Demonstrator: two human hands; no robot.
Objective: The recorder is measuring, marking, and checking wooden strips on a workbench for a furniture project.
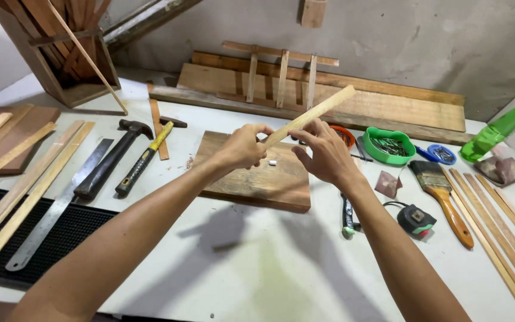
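1. Shadows of both forearms fall on the bare white table [257, 268] nearest the viewer; nothing lies there for a dropped piece to strike, though it could bounce away out of reach.
2. Left hand [242, 146] closes thumb and fingers on the near end of a thin wooden strip [308, 116], held in the air over the wooden board [257, 176]. Such a light pinch at 1 end gives little control, so the strip could twist or slip out, I judge.
3. Right hand [323, 152] meets the same end with curled fingers, also gripping it. Raw sawn edges could leave a splinter in a fingertip if either hand slides along the wood.
4. A small white piece [272, 162] lies on the board just below the hands; a dropped strip could knock it off.
5. Beyond the right hand, the far end of the strip points up over the orange dish [344, 134] and green bowl [390, 146] of small metal parts. A careless swing there could likely tip them and scatter the contents.
6. Slender wood like this may snap if bent hard.
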